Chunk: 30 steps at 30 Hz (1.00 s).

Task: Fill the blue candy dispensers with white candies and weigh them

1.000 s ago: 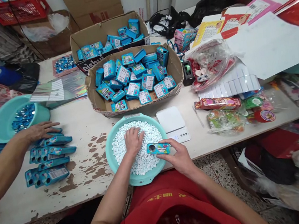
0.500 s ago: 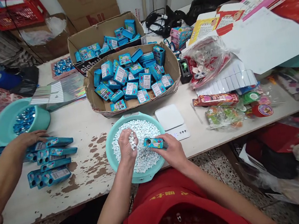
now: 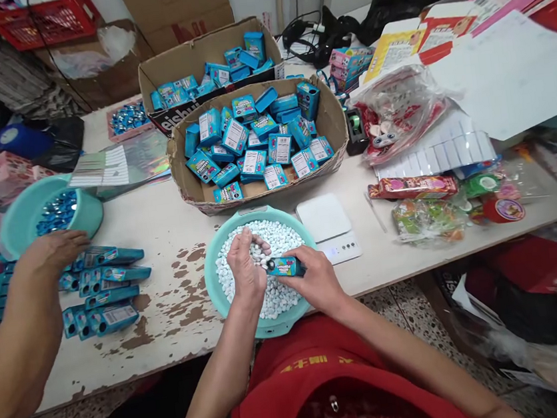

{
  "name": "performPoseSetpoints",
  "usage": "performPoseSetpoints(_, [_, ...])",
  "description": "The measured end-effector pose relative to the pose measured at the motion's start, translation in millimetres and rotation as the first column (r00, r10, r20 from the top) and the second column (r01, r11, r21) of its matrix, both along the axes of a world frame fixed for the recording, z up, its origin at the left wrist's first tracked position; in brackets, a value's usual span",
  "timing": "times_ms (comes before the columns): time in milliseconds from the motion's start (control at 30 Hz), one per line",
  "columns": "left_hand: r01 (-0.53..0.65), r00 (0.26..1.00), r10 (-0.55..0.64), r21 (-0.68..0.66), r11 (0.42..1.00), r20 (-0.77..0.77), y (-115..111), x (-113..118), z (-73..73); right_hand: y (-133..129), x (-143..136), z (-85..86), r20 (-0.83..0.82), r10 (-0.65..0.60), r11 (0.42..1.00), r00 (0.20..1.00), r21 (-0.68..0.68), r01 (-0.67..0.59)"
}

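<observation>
White candies point(image 3: 229, 241) fill a round turquoise basin point(image 3: 213, 285) at the table's front edge. Over it, my left hand point(image 3: 247, 266) is cupped round several of these candies, its fingers curled. My right hand point(image 3: 316, 275) grips a small blue candy box point(image 3: 284, 267), tilted so that its open end faces my left palm. The box's opening touches or nearly touches the candies in that palm; I cannot tell whether any are passing inside. Both hands are just above the heap.
Behind the basin stands a cardboard box point(image 3: 191, 195) of blue candy boxes. A white scale point(image 3: 324, 218) sits to the right. On the left, a co-worker's hand point(image 3: 57, 251) is over standing blue boxes point(image 3: 114, 315), near a turquoise bowl point(image 3: 91, 217) of shiny blue pieces.
My left hand has turned and come up against the box's open end with its candies. The box has shifted slightly. The co-worker's hand has lifted from the blue boxes.
</observation>
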<state>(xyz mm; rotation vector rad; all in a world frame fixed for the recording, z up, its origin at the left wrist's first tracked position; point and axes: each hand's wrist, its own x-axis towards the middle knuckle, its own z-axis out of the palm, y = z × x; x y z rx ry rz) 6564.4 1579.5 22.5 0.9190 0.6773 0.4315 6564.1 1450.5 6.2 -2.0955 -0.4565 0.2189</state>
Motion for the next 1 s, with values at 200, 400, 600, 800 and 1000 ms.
performPoseSetpoints(200, [0.03, 1.0, -0.03, 0.06, 0.998, 0.007, -1.9, -1.5, -0.9, -0.4, 0.7, -0.6, -0.027, -0.008, 0.999, 1.0, 0.046, 0.009])
performPoseSetpoints(400, [0.022, 1.0, -0.025, 0.18, 0.983, 0.012, -6.0, -1.2, 1.4, 0.7, 0.1, 2.8, -0.006, -0.016, 0.999, 1.0, 0.044, 0.016])
performPoseSetpoints(600, [0.024, 1.0, -0.024, 0.163, 0.986, 0.0, -9.7, -0.1, 1.2, 1.1, 2.0, 3.4, 0.027, -0.015, 1.0, 1.0, 0.011, 0.015])
performPoseSetpoints(800, [-0.005, 0.999, -0.004, 0.186, 0.983, 0.05, -10.0, -3.4, 4.1, 5.8, -1.7, 3.5, 0.01, -0.025, 0.999, 1.0, 0.03, 0.025])
performPoseSetpoints(1000, [0.097, 0.995, -0.095, 0.119, 0.988, -0.019, -7.3, -3.6, 8.6, 7.1, -2.0, 2.4, -0.048, -0.033, 0.997, 0.998, 0.074, 0.036])
